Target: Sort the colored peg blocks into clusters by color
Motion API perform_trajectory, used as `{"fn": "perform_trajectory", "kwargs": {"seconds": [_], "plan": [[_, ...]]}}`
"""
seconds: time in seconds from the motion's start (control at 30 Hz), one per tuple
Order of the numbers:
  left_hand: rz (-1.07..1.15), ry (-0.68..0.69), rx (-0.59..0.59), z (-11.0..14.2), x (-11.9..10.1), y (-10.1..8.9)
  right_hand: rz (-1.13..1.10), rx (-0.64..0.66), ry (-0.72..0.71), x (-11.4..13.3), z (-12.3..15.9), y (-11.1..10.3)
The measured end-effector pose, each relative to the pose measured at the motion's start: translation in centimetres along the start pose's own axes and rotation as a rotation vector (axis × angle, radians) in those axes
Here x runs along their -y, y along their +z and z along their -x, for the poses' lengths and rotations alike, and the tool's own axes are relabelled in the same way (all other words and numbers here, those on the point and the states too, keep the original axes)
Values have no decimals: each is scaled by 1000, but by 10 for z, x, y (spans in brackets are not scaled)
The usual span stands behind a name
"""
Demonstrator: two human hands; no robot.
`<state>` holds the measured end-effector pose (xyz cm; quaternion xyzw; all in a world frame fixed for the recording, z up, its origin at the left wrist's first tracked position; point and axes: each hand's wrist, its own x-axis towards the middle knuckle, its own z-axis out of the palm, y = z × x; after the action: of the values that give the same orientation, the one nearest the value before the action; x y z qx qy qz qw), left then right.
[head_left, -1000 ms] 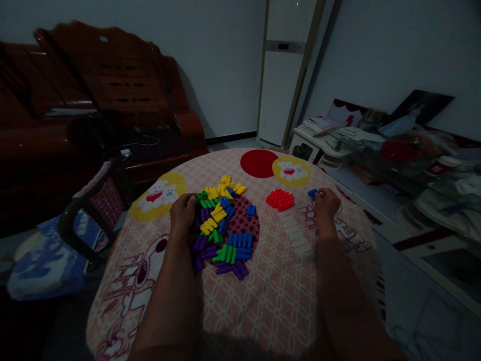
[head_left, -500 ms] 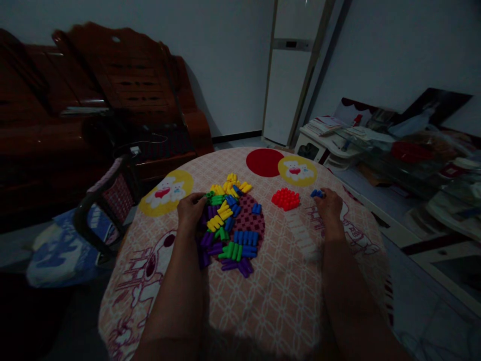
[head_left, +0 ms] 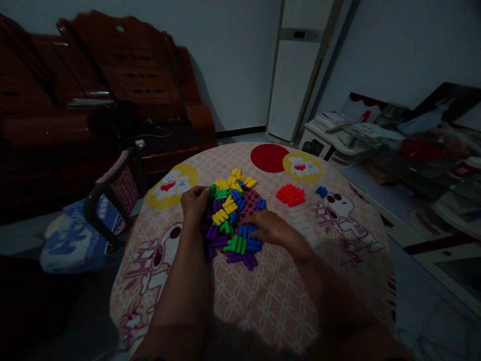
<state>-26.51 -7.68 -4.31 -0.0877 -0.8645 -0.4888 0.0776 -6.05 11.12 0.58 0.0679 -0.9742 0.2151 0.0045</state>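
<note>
Two grips are mine here. My left grip (head_left: 194, 203) sits at the left margin of the heap, thumb and fingers drawn close together by a green plastic peg-shaped block (head_left: 212, 190); I cannot tell whether I have hold of it. Right of that lie the tangled yellow plastic finger-shaped blocks (head_left: 224, 210) and purple plastic finger-shaped blocks (head_left: 246, 259). My right grip (head_left: 272, 226) reaches in over the joined row of blue plastic pegs (head_left: 245, 231), fingers forward; how far they are parted, and whether they hold anything, I cannot tell. I judge it best to pinch a blue row across its sides, lifting straight up so the green row just below stays put. Farther right lie the tight cluster of red plastic pegs (head_left: 290, 195) and, apart from it, a small blue plastic block (head_left: 322, 191).

The round desk (head_left: 259, 296), under its pink patterned cloth, has its left edge near a dark-framed chair with woven pink panel (head_left: 125, 190). The best room for moving seems to be the cloth right of the heap, provided I skirt the red cluster.
</note>
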Motion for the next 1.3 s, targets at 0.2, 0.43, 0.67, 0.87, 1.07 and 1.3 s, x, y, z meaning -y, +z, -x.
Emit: {"fn": "perform_trajectory", "kwargs": {"seconds": [0.2, 0.43, 0.67, 0.87, 1.07, 1.3], "plan": [[-20, -6, 9, 0, -2, -1, 30, 94, 19, -4, 1, 6], [-5, -17, -5, -2, -1, 0, -25, 136, 160, -13, 5, -26], [17, -19, -2, -2, 2, 2, -643, -507, 357, -71, 38, -77], [-1, -16, 3, -2, 0, 0, -634, -1178, 691, -129, 70, -96], [10, -9, -5, -2, 5, 2, -395, -1324, 871, -175, 88, -81], [14, -14, -9, -3, 4, 2, -185, -1417, 983, -201, 100, -69]]}}
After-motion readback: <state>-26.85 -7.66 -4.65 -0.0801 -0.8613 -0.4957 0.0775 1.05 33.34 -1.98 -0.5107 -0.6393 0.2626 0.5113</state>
